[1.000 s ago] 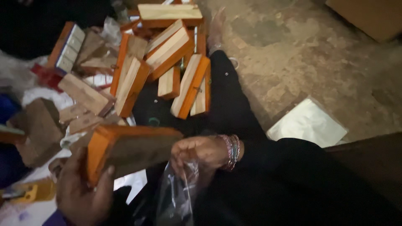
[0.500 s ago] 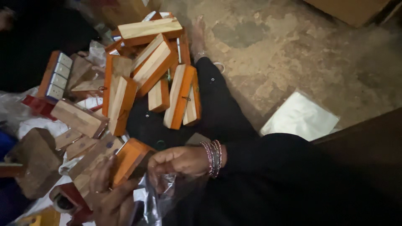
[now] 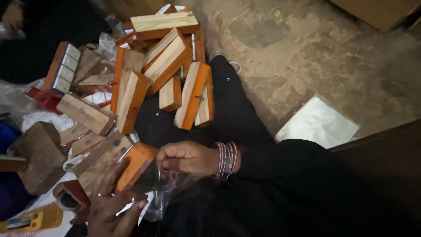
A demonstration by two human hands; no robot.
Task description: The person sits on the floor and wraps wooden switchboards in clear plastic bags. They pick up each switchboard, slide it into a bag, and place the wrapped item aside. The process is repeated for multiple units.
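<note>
My left hand (image 3: 112, 206) has its grip closed around an orange-edged wooden block (image 3: 116, 164), fingers spread along its underside and side, a ring showing on one finger. The block lies tilted, its upper end pointing toward my right hand (image 3: 186, 158). My right grip is pinched together on the mouth of a clear plastic bag (image 3: 164, 193), thumb and fingers bunched over the film just beside the block's end; whether the block has entered the bag I cannot tell. The bag hangs crumpled below my right hand, over my dark clothing. Pink and silver bangles (image 3: 226, 159) sit on my right wrist.

Just beyond both hands, across my lap and the floor, lies a loose pile of similar wooden blocks (image 3: 175, 66), pale on the faces and orange on the edges, stacked at all angles, some leaning on one another. One block (image 3: 61, 66) at the left of the pile shows a row of small pale squares on its face. A plain brown wooden piece (image 3: 41, 153) sits at the far left, near the block I hold. A yellow object (image 3: 33, 219) lies at the lower left corner, too dim to make out. To the right, well apart from my hands, a flat clear plastic bag (image 3: 318, 123) rests on the rough stone floor (image 3: 307, 52).
</note>
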